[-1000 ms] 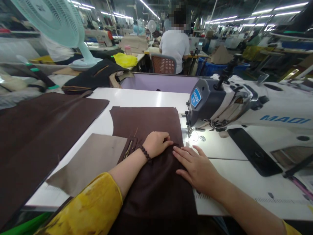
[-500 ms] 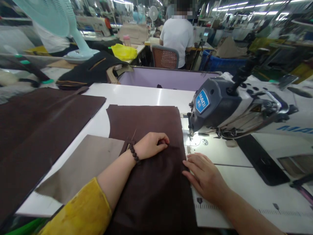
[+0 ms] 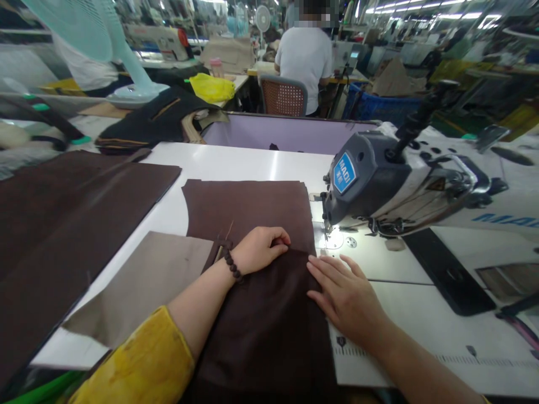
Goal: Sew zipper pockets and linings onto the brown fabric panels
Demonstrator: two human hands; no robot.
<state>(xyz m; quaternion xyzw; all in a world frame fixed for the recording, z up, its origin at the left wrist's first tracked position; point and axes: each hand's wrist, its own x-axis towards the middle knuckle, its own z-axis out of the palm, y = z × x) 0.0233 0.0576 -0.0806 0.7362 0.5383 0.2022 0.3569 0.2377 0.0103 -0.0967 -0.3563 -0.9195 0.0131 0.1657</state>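
Observation:
A dark brown fabric panel [image 3: 252, 205] lies on the white table, a second layer of it folded or laid over its nearer part. My left hand [image 3: 261, 249], with a beaded bracelet at the wrist, rests on it. Its thumb and fingertips are pinched at the upper layer's edge. Fingers outstretched, my right hand [image 3: 343, 286] lies with its fingertips on the panel's right edge. By my left wrist are a short zipper [image 3: 218, 254] and a loose thread. A beige cloth piece [image 3: 143, 286] reaches out to the left from under the brown fabric.
A sewing machine [image 3: 370, 174] stands right of the panel, its needle area just beyond my right hand. More brown fabric [image 3: 76, 224] covers the table's left side. A dark folded garment [image 3: 147, 120] and a fan [image 3: 126, 62] are at the back left. A person [image 3: 304, 62] sits ahead.
My right hand has shifted slightly left and away from me, its fingertips now further onto the brown fabric's edge. My left hand has stayed almost still.

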